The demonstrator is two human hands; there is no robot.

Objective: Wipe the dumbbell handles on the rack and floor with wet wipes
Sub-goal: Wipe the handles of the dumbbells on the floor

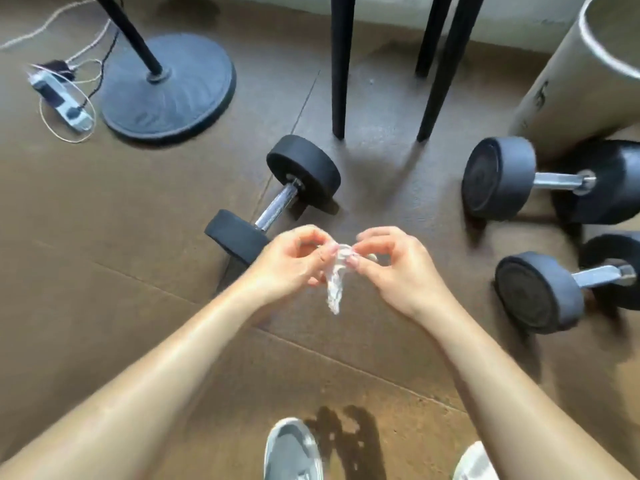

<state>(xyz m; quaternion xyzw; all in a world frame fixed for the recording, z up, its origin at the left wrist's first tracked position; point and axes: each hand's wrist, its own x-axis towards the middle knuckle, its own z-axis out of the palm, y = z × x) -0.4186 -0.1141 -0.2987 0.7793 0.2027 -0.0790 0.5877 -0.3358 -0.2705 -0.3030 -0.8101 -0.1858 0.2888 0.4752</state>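
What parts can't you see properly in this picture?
Head view only:
upper right dumbbell and lower right dumbbell: far weights cut by the right edge.
middle dumbbell: near weight partly behind the left hand.
wipe: top pinched inside left and right hand.
cardboard tube: marking too blurred.
rack: out of frame.

The middle dumbbell (277,206) lies with its handle bare from above, with open floor (138,209) on its left as far as the stand base (166,88). Black legs (338,64) stand just behind its far head. To its right, past a strip of open floor, a far dumbbell (498,178), a near dumbbell (540,292) and a tube (571,81) crowd together.
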